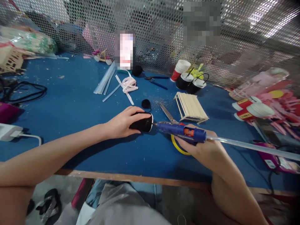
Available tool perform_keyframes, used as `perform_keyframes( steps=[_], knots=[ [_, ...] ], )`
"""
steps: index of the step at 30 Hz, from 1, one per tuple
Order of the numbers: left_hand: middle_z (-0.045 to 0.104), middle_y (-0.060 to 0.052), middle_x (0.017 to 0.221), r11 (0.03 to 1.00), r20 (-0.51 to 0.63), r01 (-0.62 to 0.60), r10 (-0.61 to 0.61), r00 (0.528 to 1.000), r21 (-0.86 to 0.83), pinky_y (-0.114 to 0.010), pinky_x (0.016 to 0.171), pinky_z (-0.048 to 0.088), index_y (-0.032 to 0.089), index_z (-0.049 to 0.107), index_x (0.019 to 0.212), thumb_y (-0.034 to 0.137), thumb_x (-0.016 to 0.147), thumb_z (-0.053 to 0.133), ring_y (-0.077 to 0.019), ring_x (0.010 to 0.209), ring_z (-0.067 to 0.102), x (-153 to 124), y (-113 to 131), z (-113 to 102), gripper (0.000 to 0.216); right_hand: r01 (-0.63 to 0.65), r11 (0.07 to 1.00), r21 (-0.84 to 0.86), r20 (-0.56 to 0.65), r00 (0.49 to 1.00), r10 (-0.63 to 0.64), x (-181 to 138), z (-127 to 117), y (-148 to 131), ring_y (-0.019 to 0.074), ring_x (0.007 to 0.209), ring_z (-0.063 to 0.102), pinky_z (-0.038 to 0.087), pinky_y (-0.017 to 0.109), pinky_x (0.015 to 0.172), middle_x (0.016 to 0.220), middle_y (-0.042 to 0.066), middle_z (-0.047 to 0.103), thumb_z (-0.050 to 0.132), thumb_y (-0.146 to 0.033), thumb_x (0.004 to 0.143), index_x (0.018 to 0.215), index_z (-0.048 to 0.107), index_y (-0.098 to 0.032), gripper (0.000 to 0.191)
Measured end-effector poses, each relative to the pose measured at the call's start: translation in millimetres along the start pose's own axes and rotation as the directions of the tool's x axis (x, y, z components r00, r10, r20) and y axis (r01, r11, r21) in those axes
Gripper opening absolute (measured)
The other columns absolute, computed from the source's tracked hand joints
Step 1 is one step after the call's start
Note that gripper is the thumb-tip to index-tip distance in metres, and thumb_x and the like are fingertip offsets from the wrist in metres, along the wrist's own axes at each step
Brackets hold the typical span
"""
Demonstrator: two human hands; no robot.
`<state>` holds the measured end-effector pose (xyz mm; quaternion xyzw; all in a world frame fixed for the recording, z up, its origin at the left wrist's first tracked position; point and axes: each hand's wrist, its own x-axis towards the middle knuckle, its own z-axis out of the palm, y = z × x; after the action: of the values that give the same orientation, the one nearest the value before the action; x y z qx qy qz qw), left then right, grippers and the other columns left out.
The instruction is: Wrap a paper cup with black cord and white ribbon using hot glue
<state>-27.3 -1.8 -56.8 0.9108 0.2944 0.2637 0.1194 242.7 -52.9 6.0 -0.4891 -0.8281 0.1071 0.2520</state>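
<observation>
My left hand (123, 122) is wrapped over a black paper cup (143, 123) that lies on its side on the blue table (70, 106), its white rim facing right. My right hand (203, 148) grips a blue hot glue gun (181, 130) with an orange trigger. The gun's nozzle touches the cup's rim. A clear glue stick (253, 146) pokes out of the gun's back, toward the right. Under my right hand lies a yellow ring (176, 147).
Scissors (167, 114), a popsicle-stick frame (190, 107), a black pom-pom (146, 103), clear glue sticks (105, 82), white ribbon (128, 85), pliers (156, 82) and stacked cups (188, 78) lie beyond. Pink craft pieces (278, 103) and cups sit right; cables (23, 92) and a charger (9, 132) left. Perforated metal screen behind.
</observation>
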Motion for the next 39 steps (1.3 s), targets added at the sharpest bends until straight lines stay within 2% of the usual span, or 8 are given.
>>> perform_keyframes(
  steps=[4,11,18,23,27,29,33,39],
  knots=[
    [0.047,-0.014,0.126,1.000,0.002,-0.009,0.009,1.000,0.004,-0.045,0.097,0.042,0.020,0.043,0.130,0.027,0.080,0.064,-0.0262,0.115,0.045,-0.1,-0.1,-0.5,0.055,-0.011,1.000,-0.022,-0.038,0.999,0.010,0.3,1.9,0.5,0.0159,0.044,0.054,0.047,0.028,0.043,0.054,0.003,0.058,0.051,-0.028,0.081,0.072,0.065,-0.020,0.019],
    [0.046,-0.015,0.126,1.000,0.004,-0.005,0.005,1.000,0.010,-0.045,0.097,0.042,0.019,0.041,0.131,0.031,0.080,0.063,-0.0269,0.115,0.045,0.4,-1.4,-0.2,0.057,0.045,0.997,-0.068,0.021,0.999,-0.044,1.8,-3.8,-3.8,0.0164,0.047,0.056,0.048,0.028,0.046,0.054,0.003,0.059,0.051,-0.022,0.081,0.071,0.066,-0.022,0.018],
    [0.047,-0.016,0.124,0.999,0.004,-0.033,0.033,0.999,0.023,-0.045,0.096,0.042,0.016,0.045,0.128,0.033,0.082,0.061,-0.0268,0.113,0.045,0.6,0.7,-0.9,0.052,-0.009,0.997,-0.081,-0.022,1.000,0.007,0.0,0.8,1.2,0.0166,0.045,0.054,0.047,0.029,0.044,0.053,0.003,0.058,0.052,-0.028,0.082,0.074,0.067,-0.021,0.019],
    [0.047,-0.016,0.123,0.999,-0.003,-0.042,0.042,0.999,0.012,-0.044,0.096,0.042,0.016,0.045,0.128,0.031,0.083,0.059,-0.0261,0.113,0.045,0.1,1.1,-1.1,0.050,0.060,0.995,-0.076,0.015,0.998,-0.059,3.3,-4.9,-3.1,0.0166,0.048,0.057,0.050,0.028,0.048,0.054,0.005,0.060,0.050,-0.026,0.081,0.070,0.068,-0.021,0.022],
    [0.047,-0.016,0.124,0.999,-0.003,-0.050,0.050,0.999,0.009,-0.045,0.096,0.042,0.017,0.045,0.128,0.030,0.083,0.060,-0.0262,0.114,0.045,-0.1,1.0,-1.2,0.049,0.152,0.973,-0.172,0.014,0.988,-0.152,3.4,-5.9,-0.2,0.0203,0.049,0.059,0.050,0.031,0.050,0.043,0.003,0.051,0.048,-0.029,0.082,0.070,0.069,-0.023,0.025],
    [0.047,-0.016,0.124,0.998,0.000,-0.062,0.062,0.998,0.016,-0.045,0.097,0.042,0.017,0.045,0.128,0.029,0.082,0.060,-0.0262,0.114,0.044,0.0,1.2,-1.5,0.049,0.122,0.976,-0.182,-0.014,0.992,-0.127,2.5,-3.5,2.3,0.0215,0.052,0.060,0.051,0.032,0.052,0.044,0.004,0.052,0.049,-0.031,0.081,0.071,0.069,-0.023,0.024],
    [0.047,-0.016,0.124,0.993,0.015,-0.110,0.110,0.994,0.052,-0.045,0.098,0.041,0.015,0.045,0.127,0.028,0.083,0.059,-0.0267,0.114,0.043,0.8,3.3,-2.1,0.048,-0.043,0.996,-0.084,-0.058,0.998,0.038,2.2,1.7,4.2,0.0210,0.055,0.062,0.051,0.031,0.052,0.058,0.006,0.063,0.052,-0.032,0.079,0.073,0.066,-0.021,0.019],
    [0.047,-0.017,0.123,0.983,0.031,-0.157,0.155,0.987,0.099,-0.046,0.097,0.042,0.013,0.047,0.124,0.025,0.082,0.059,-0.0279,0.112,0.043,1.6,7.8,-3.8,0.045,-0.113,0.993,-0.032,-0.039,0.993,0.112,5.3,3.3,5.7,0.0184,0.050,0.059,0.050,0.030,0.049,0.058,0.005,0.063,0.052,-0.033,0.076,0.072,0.066,-0.020,0.019]
  ],
)
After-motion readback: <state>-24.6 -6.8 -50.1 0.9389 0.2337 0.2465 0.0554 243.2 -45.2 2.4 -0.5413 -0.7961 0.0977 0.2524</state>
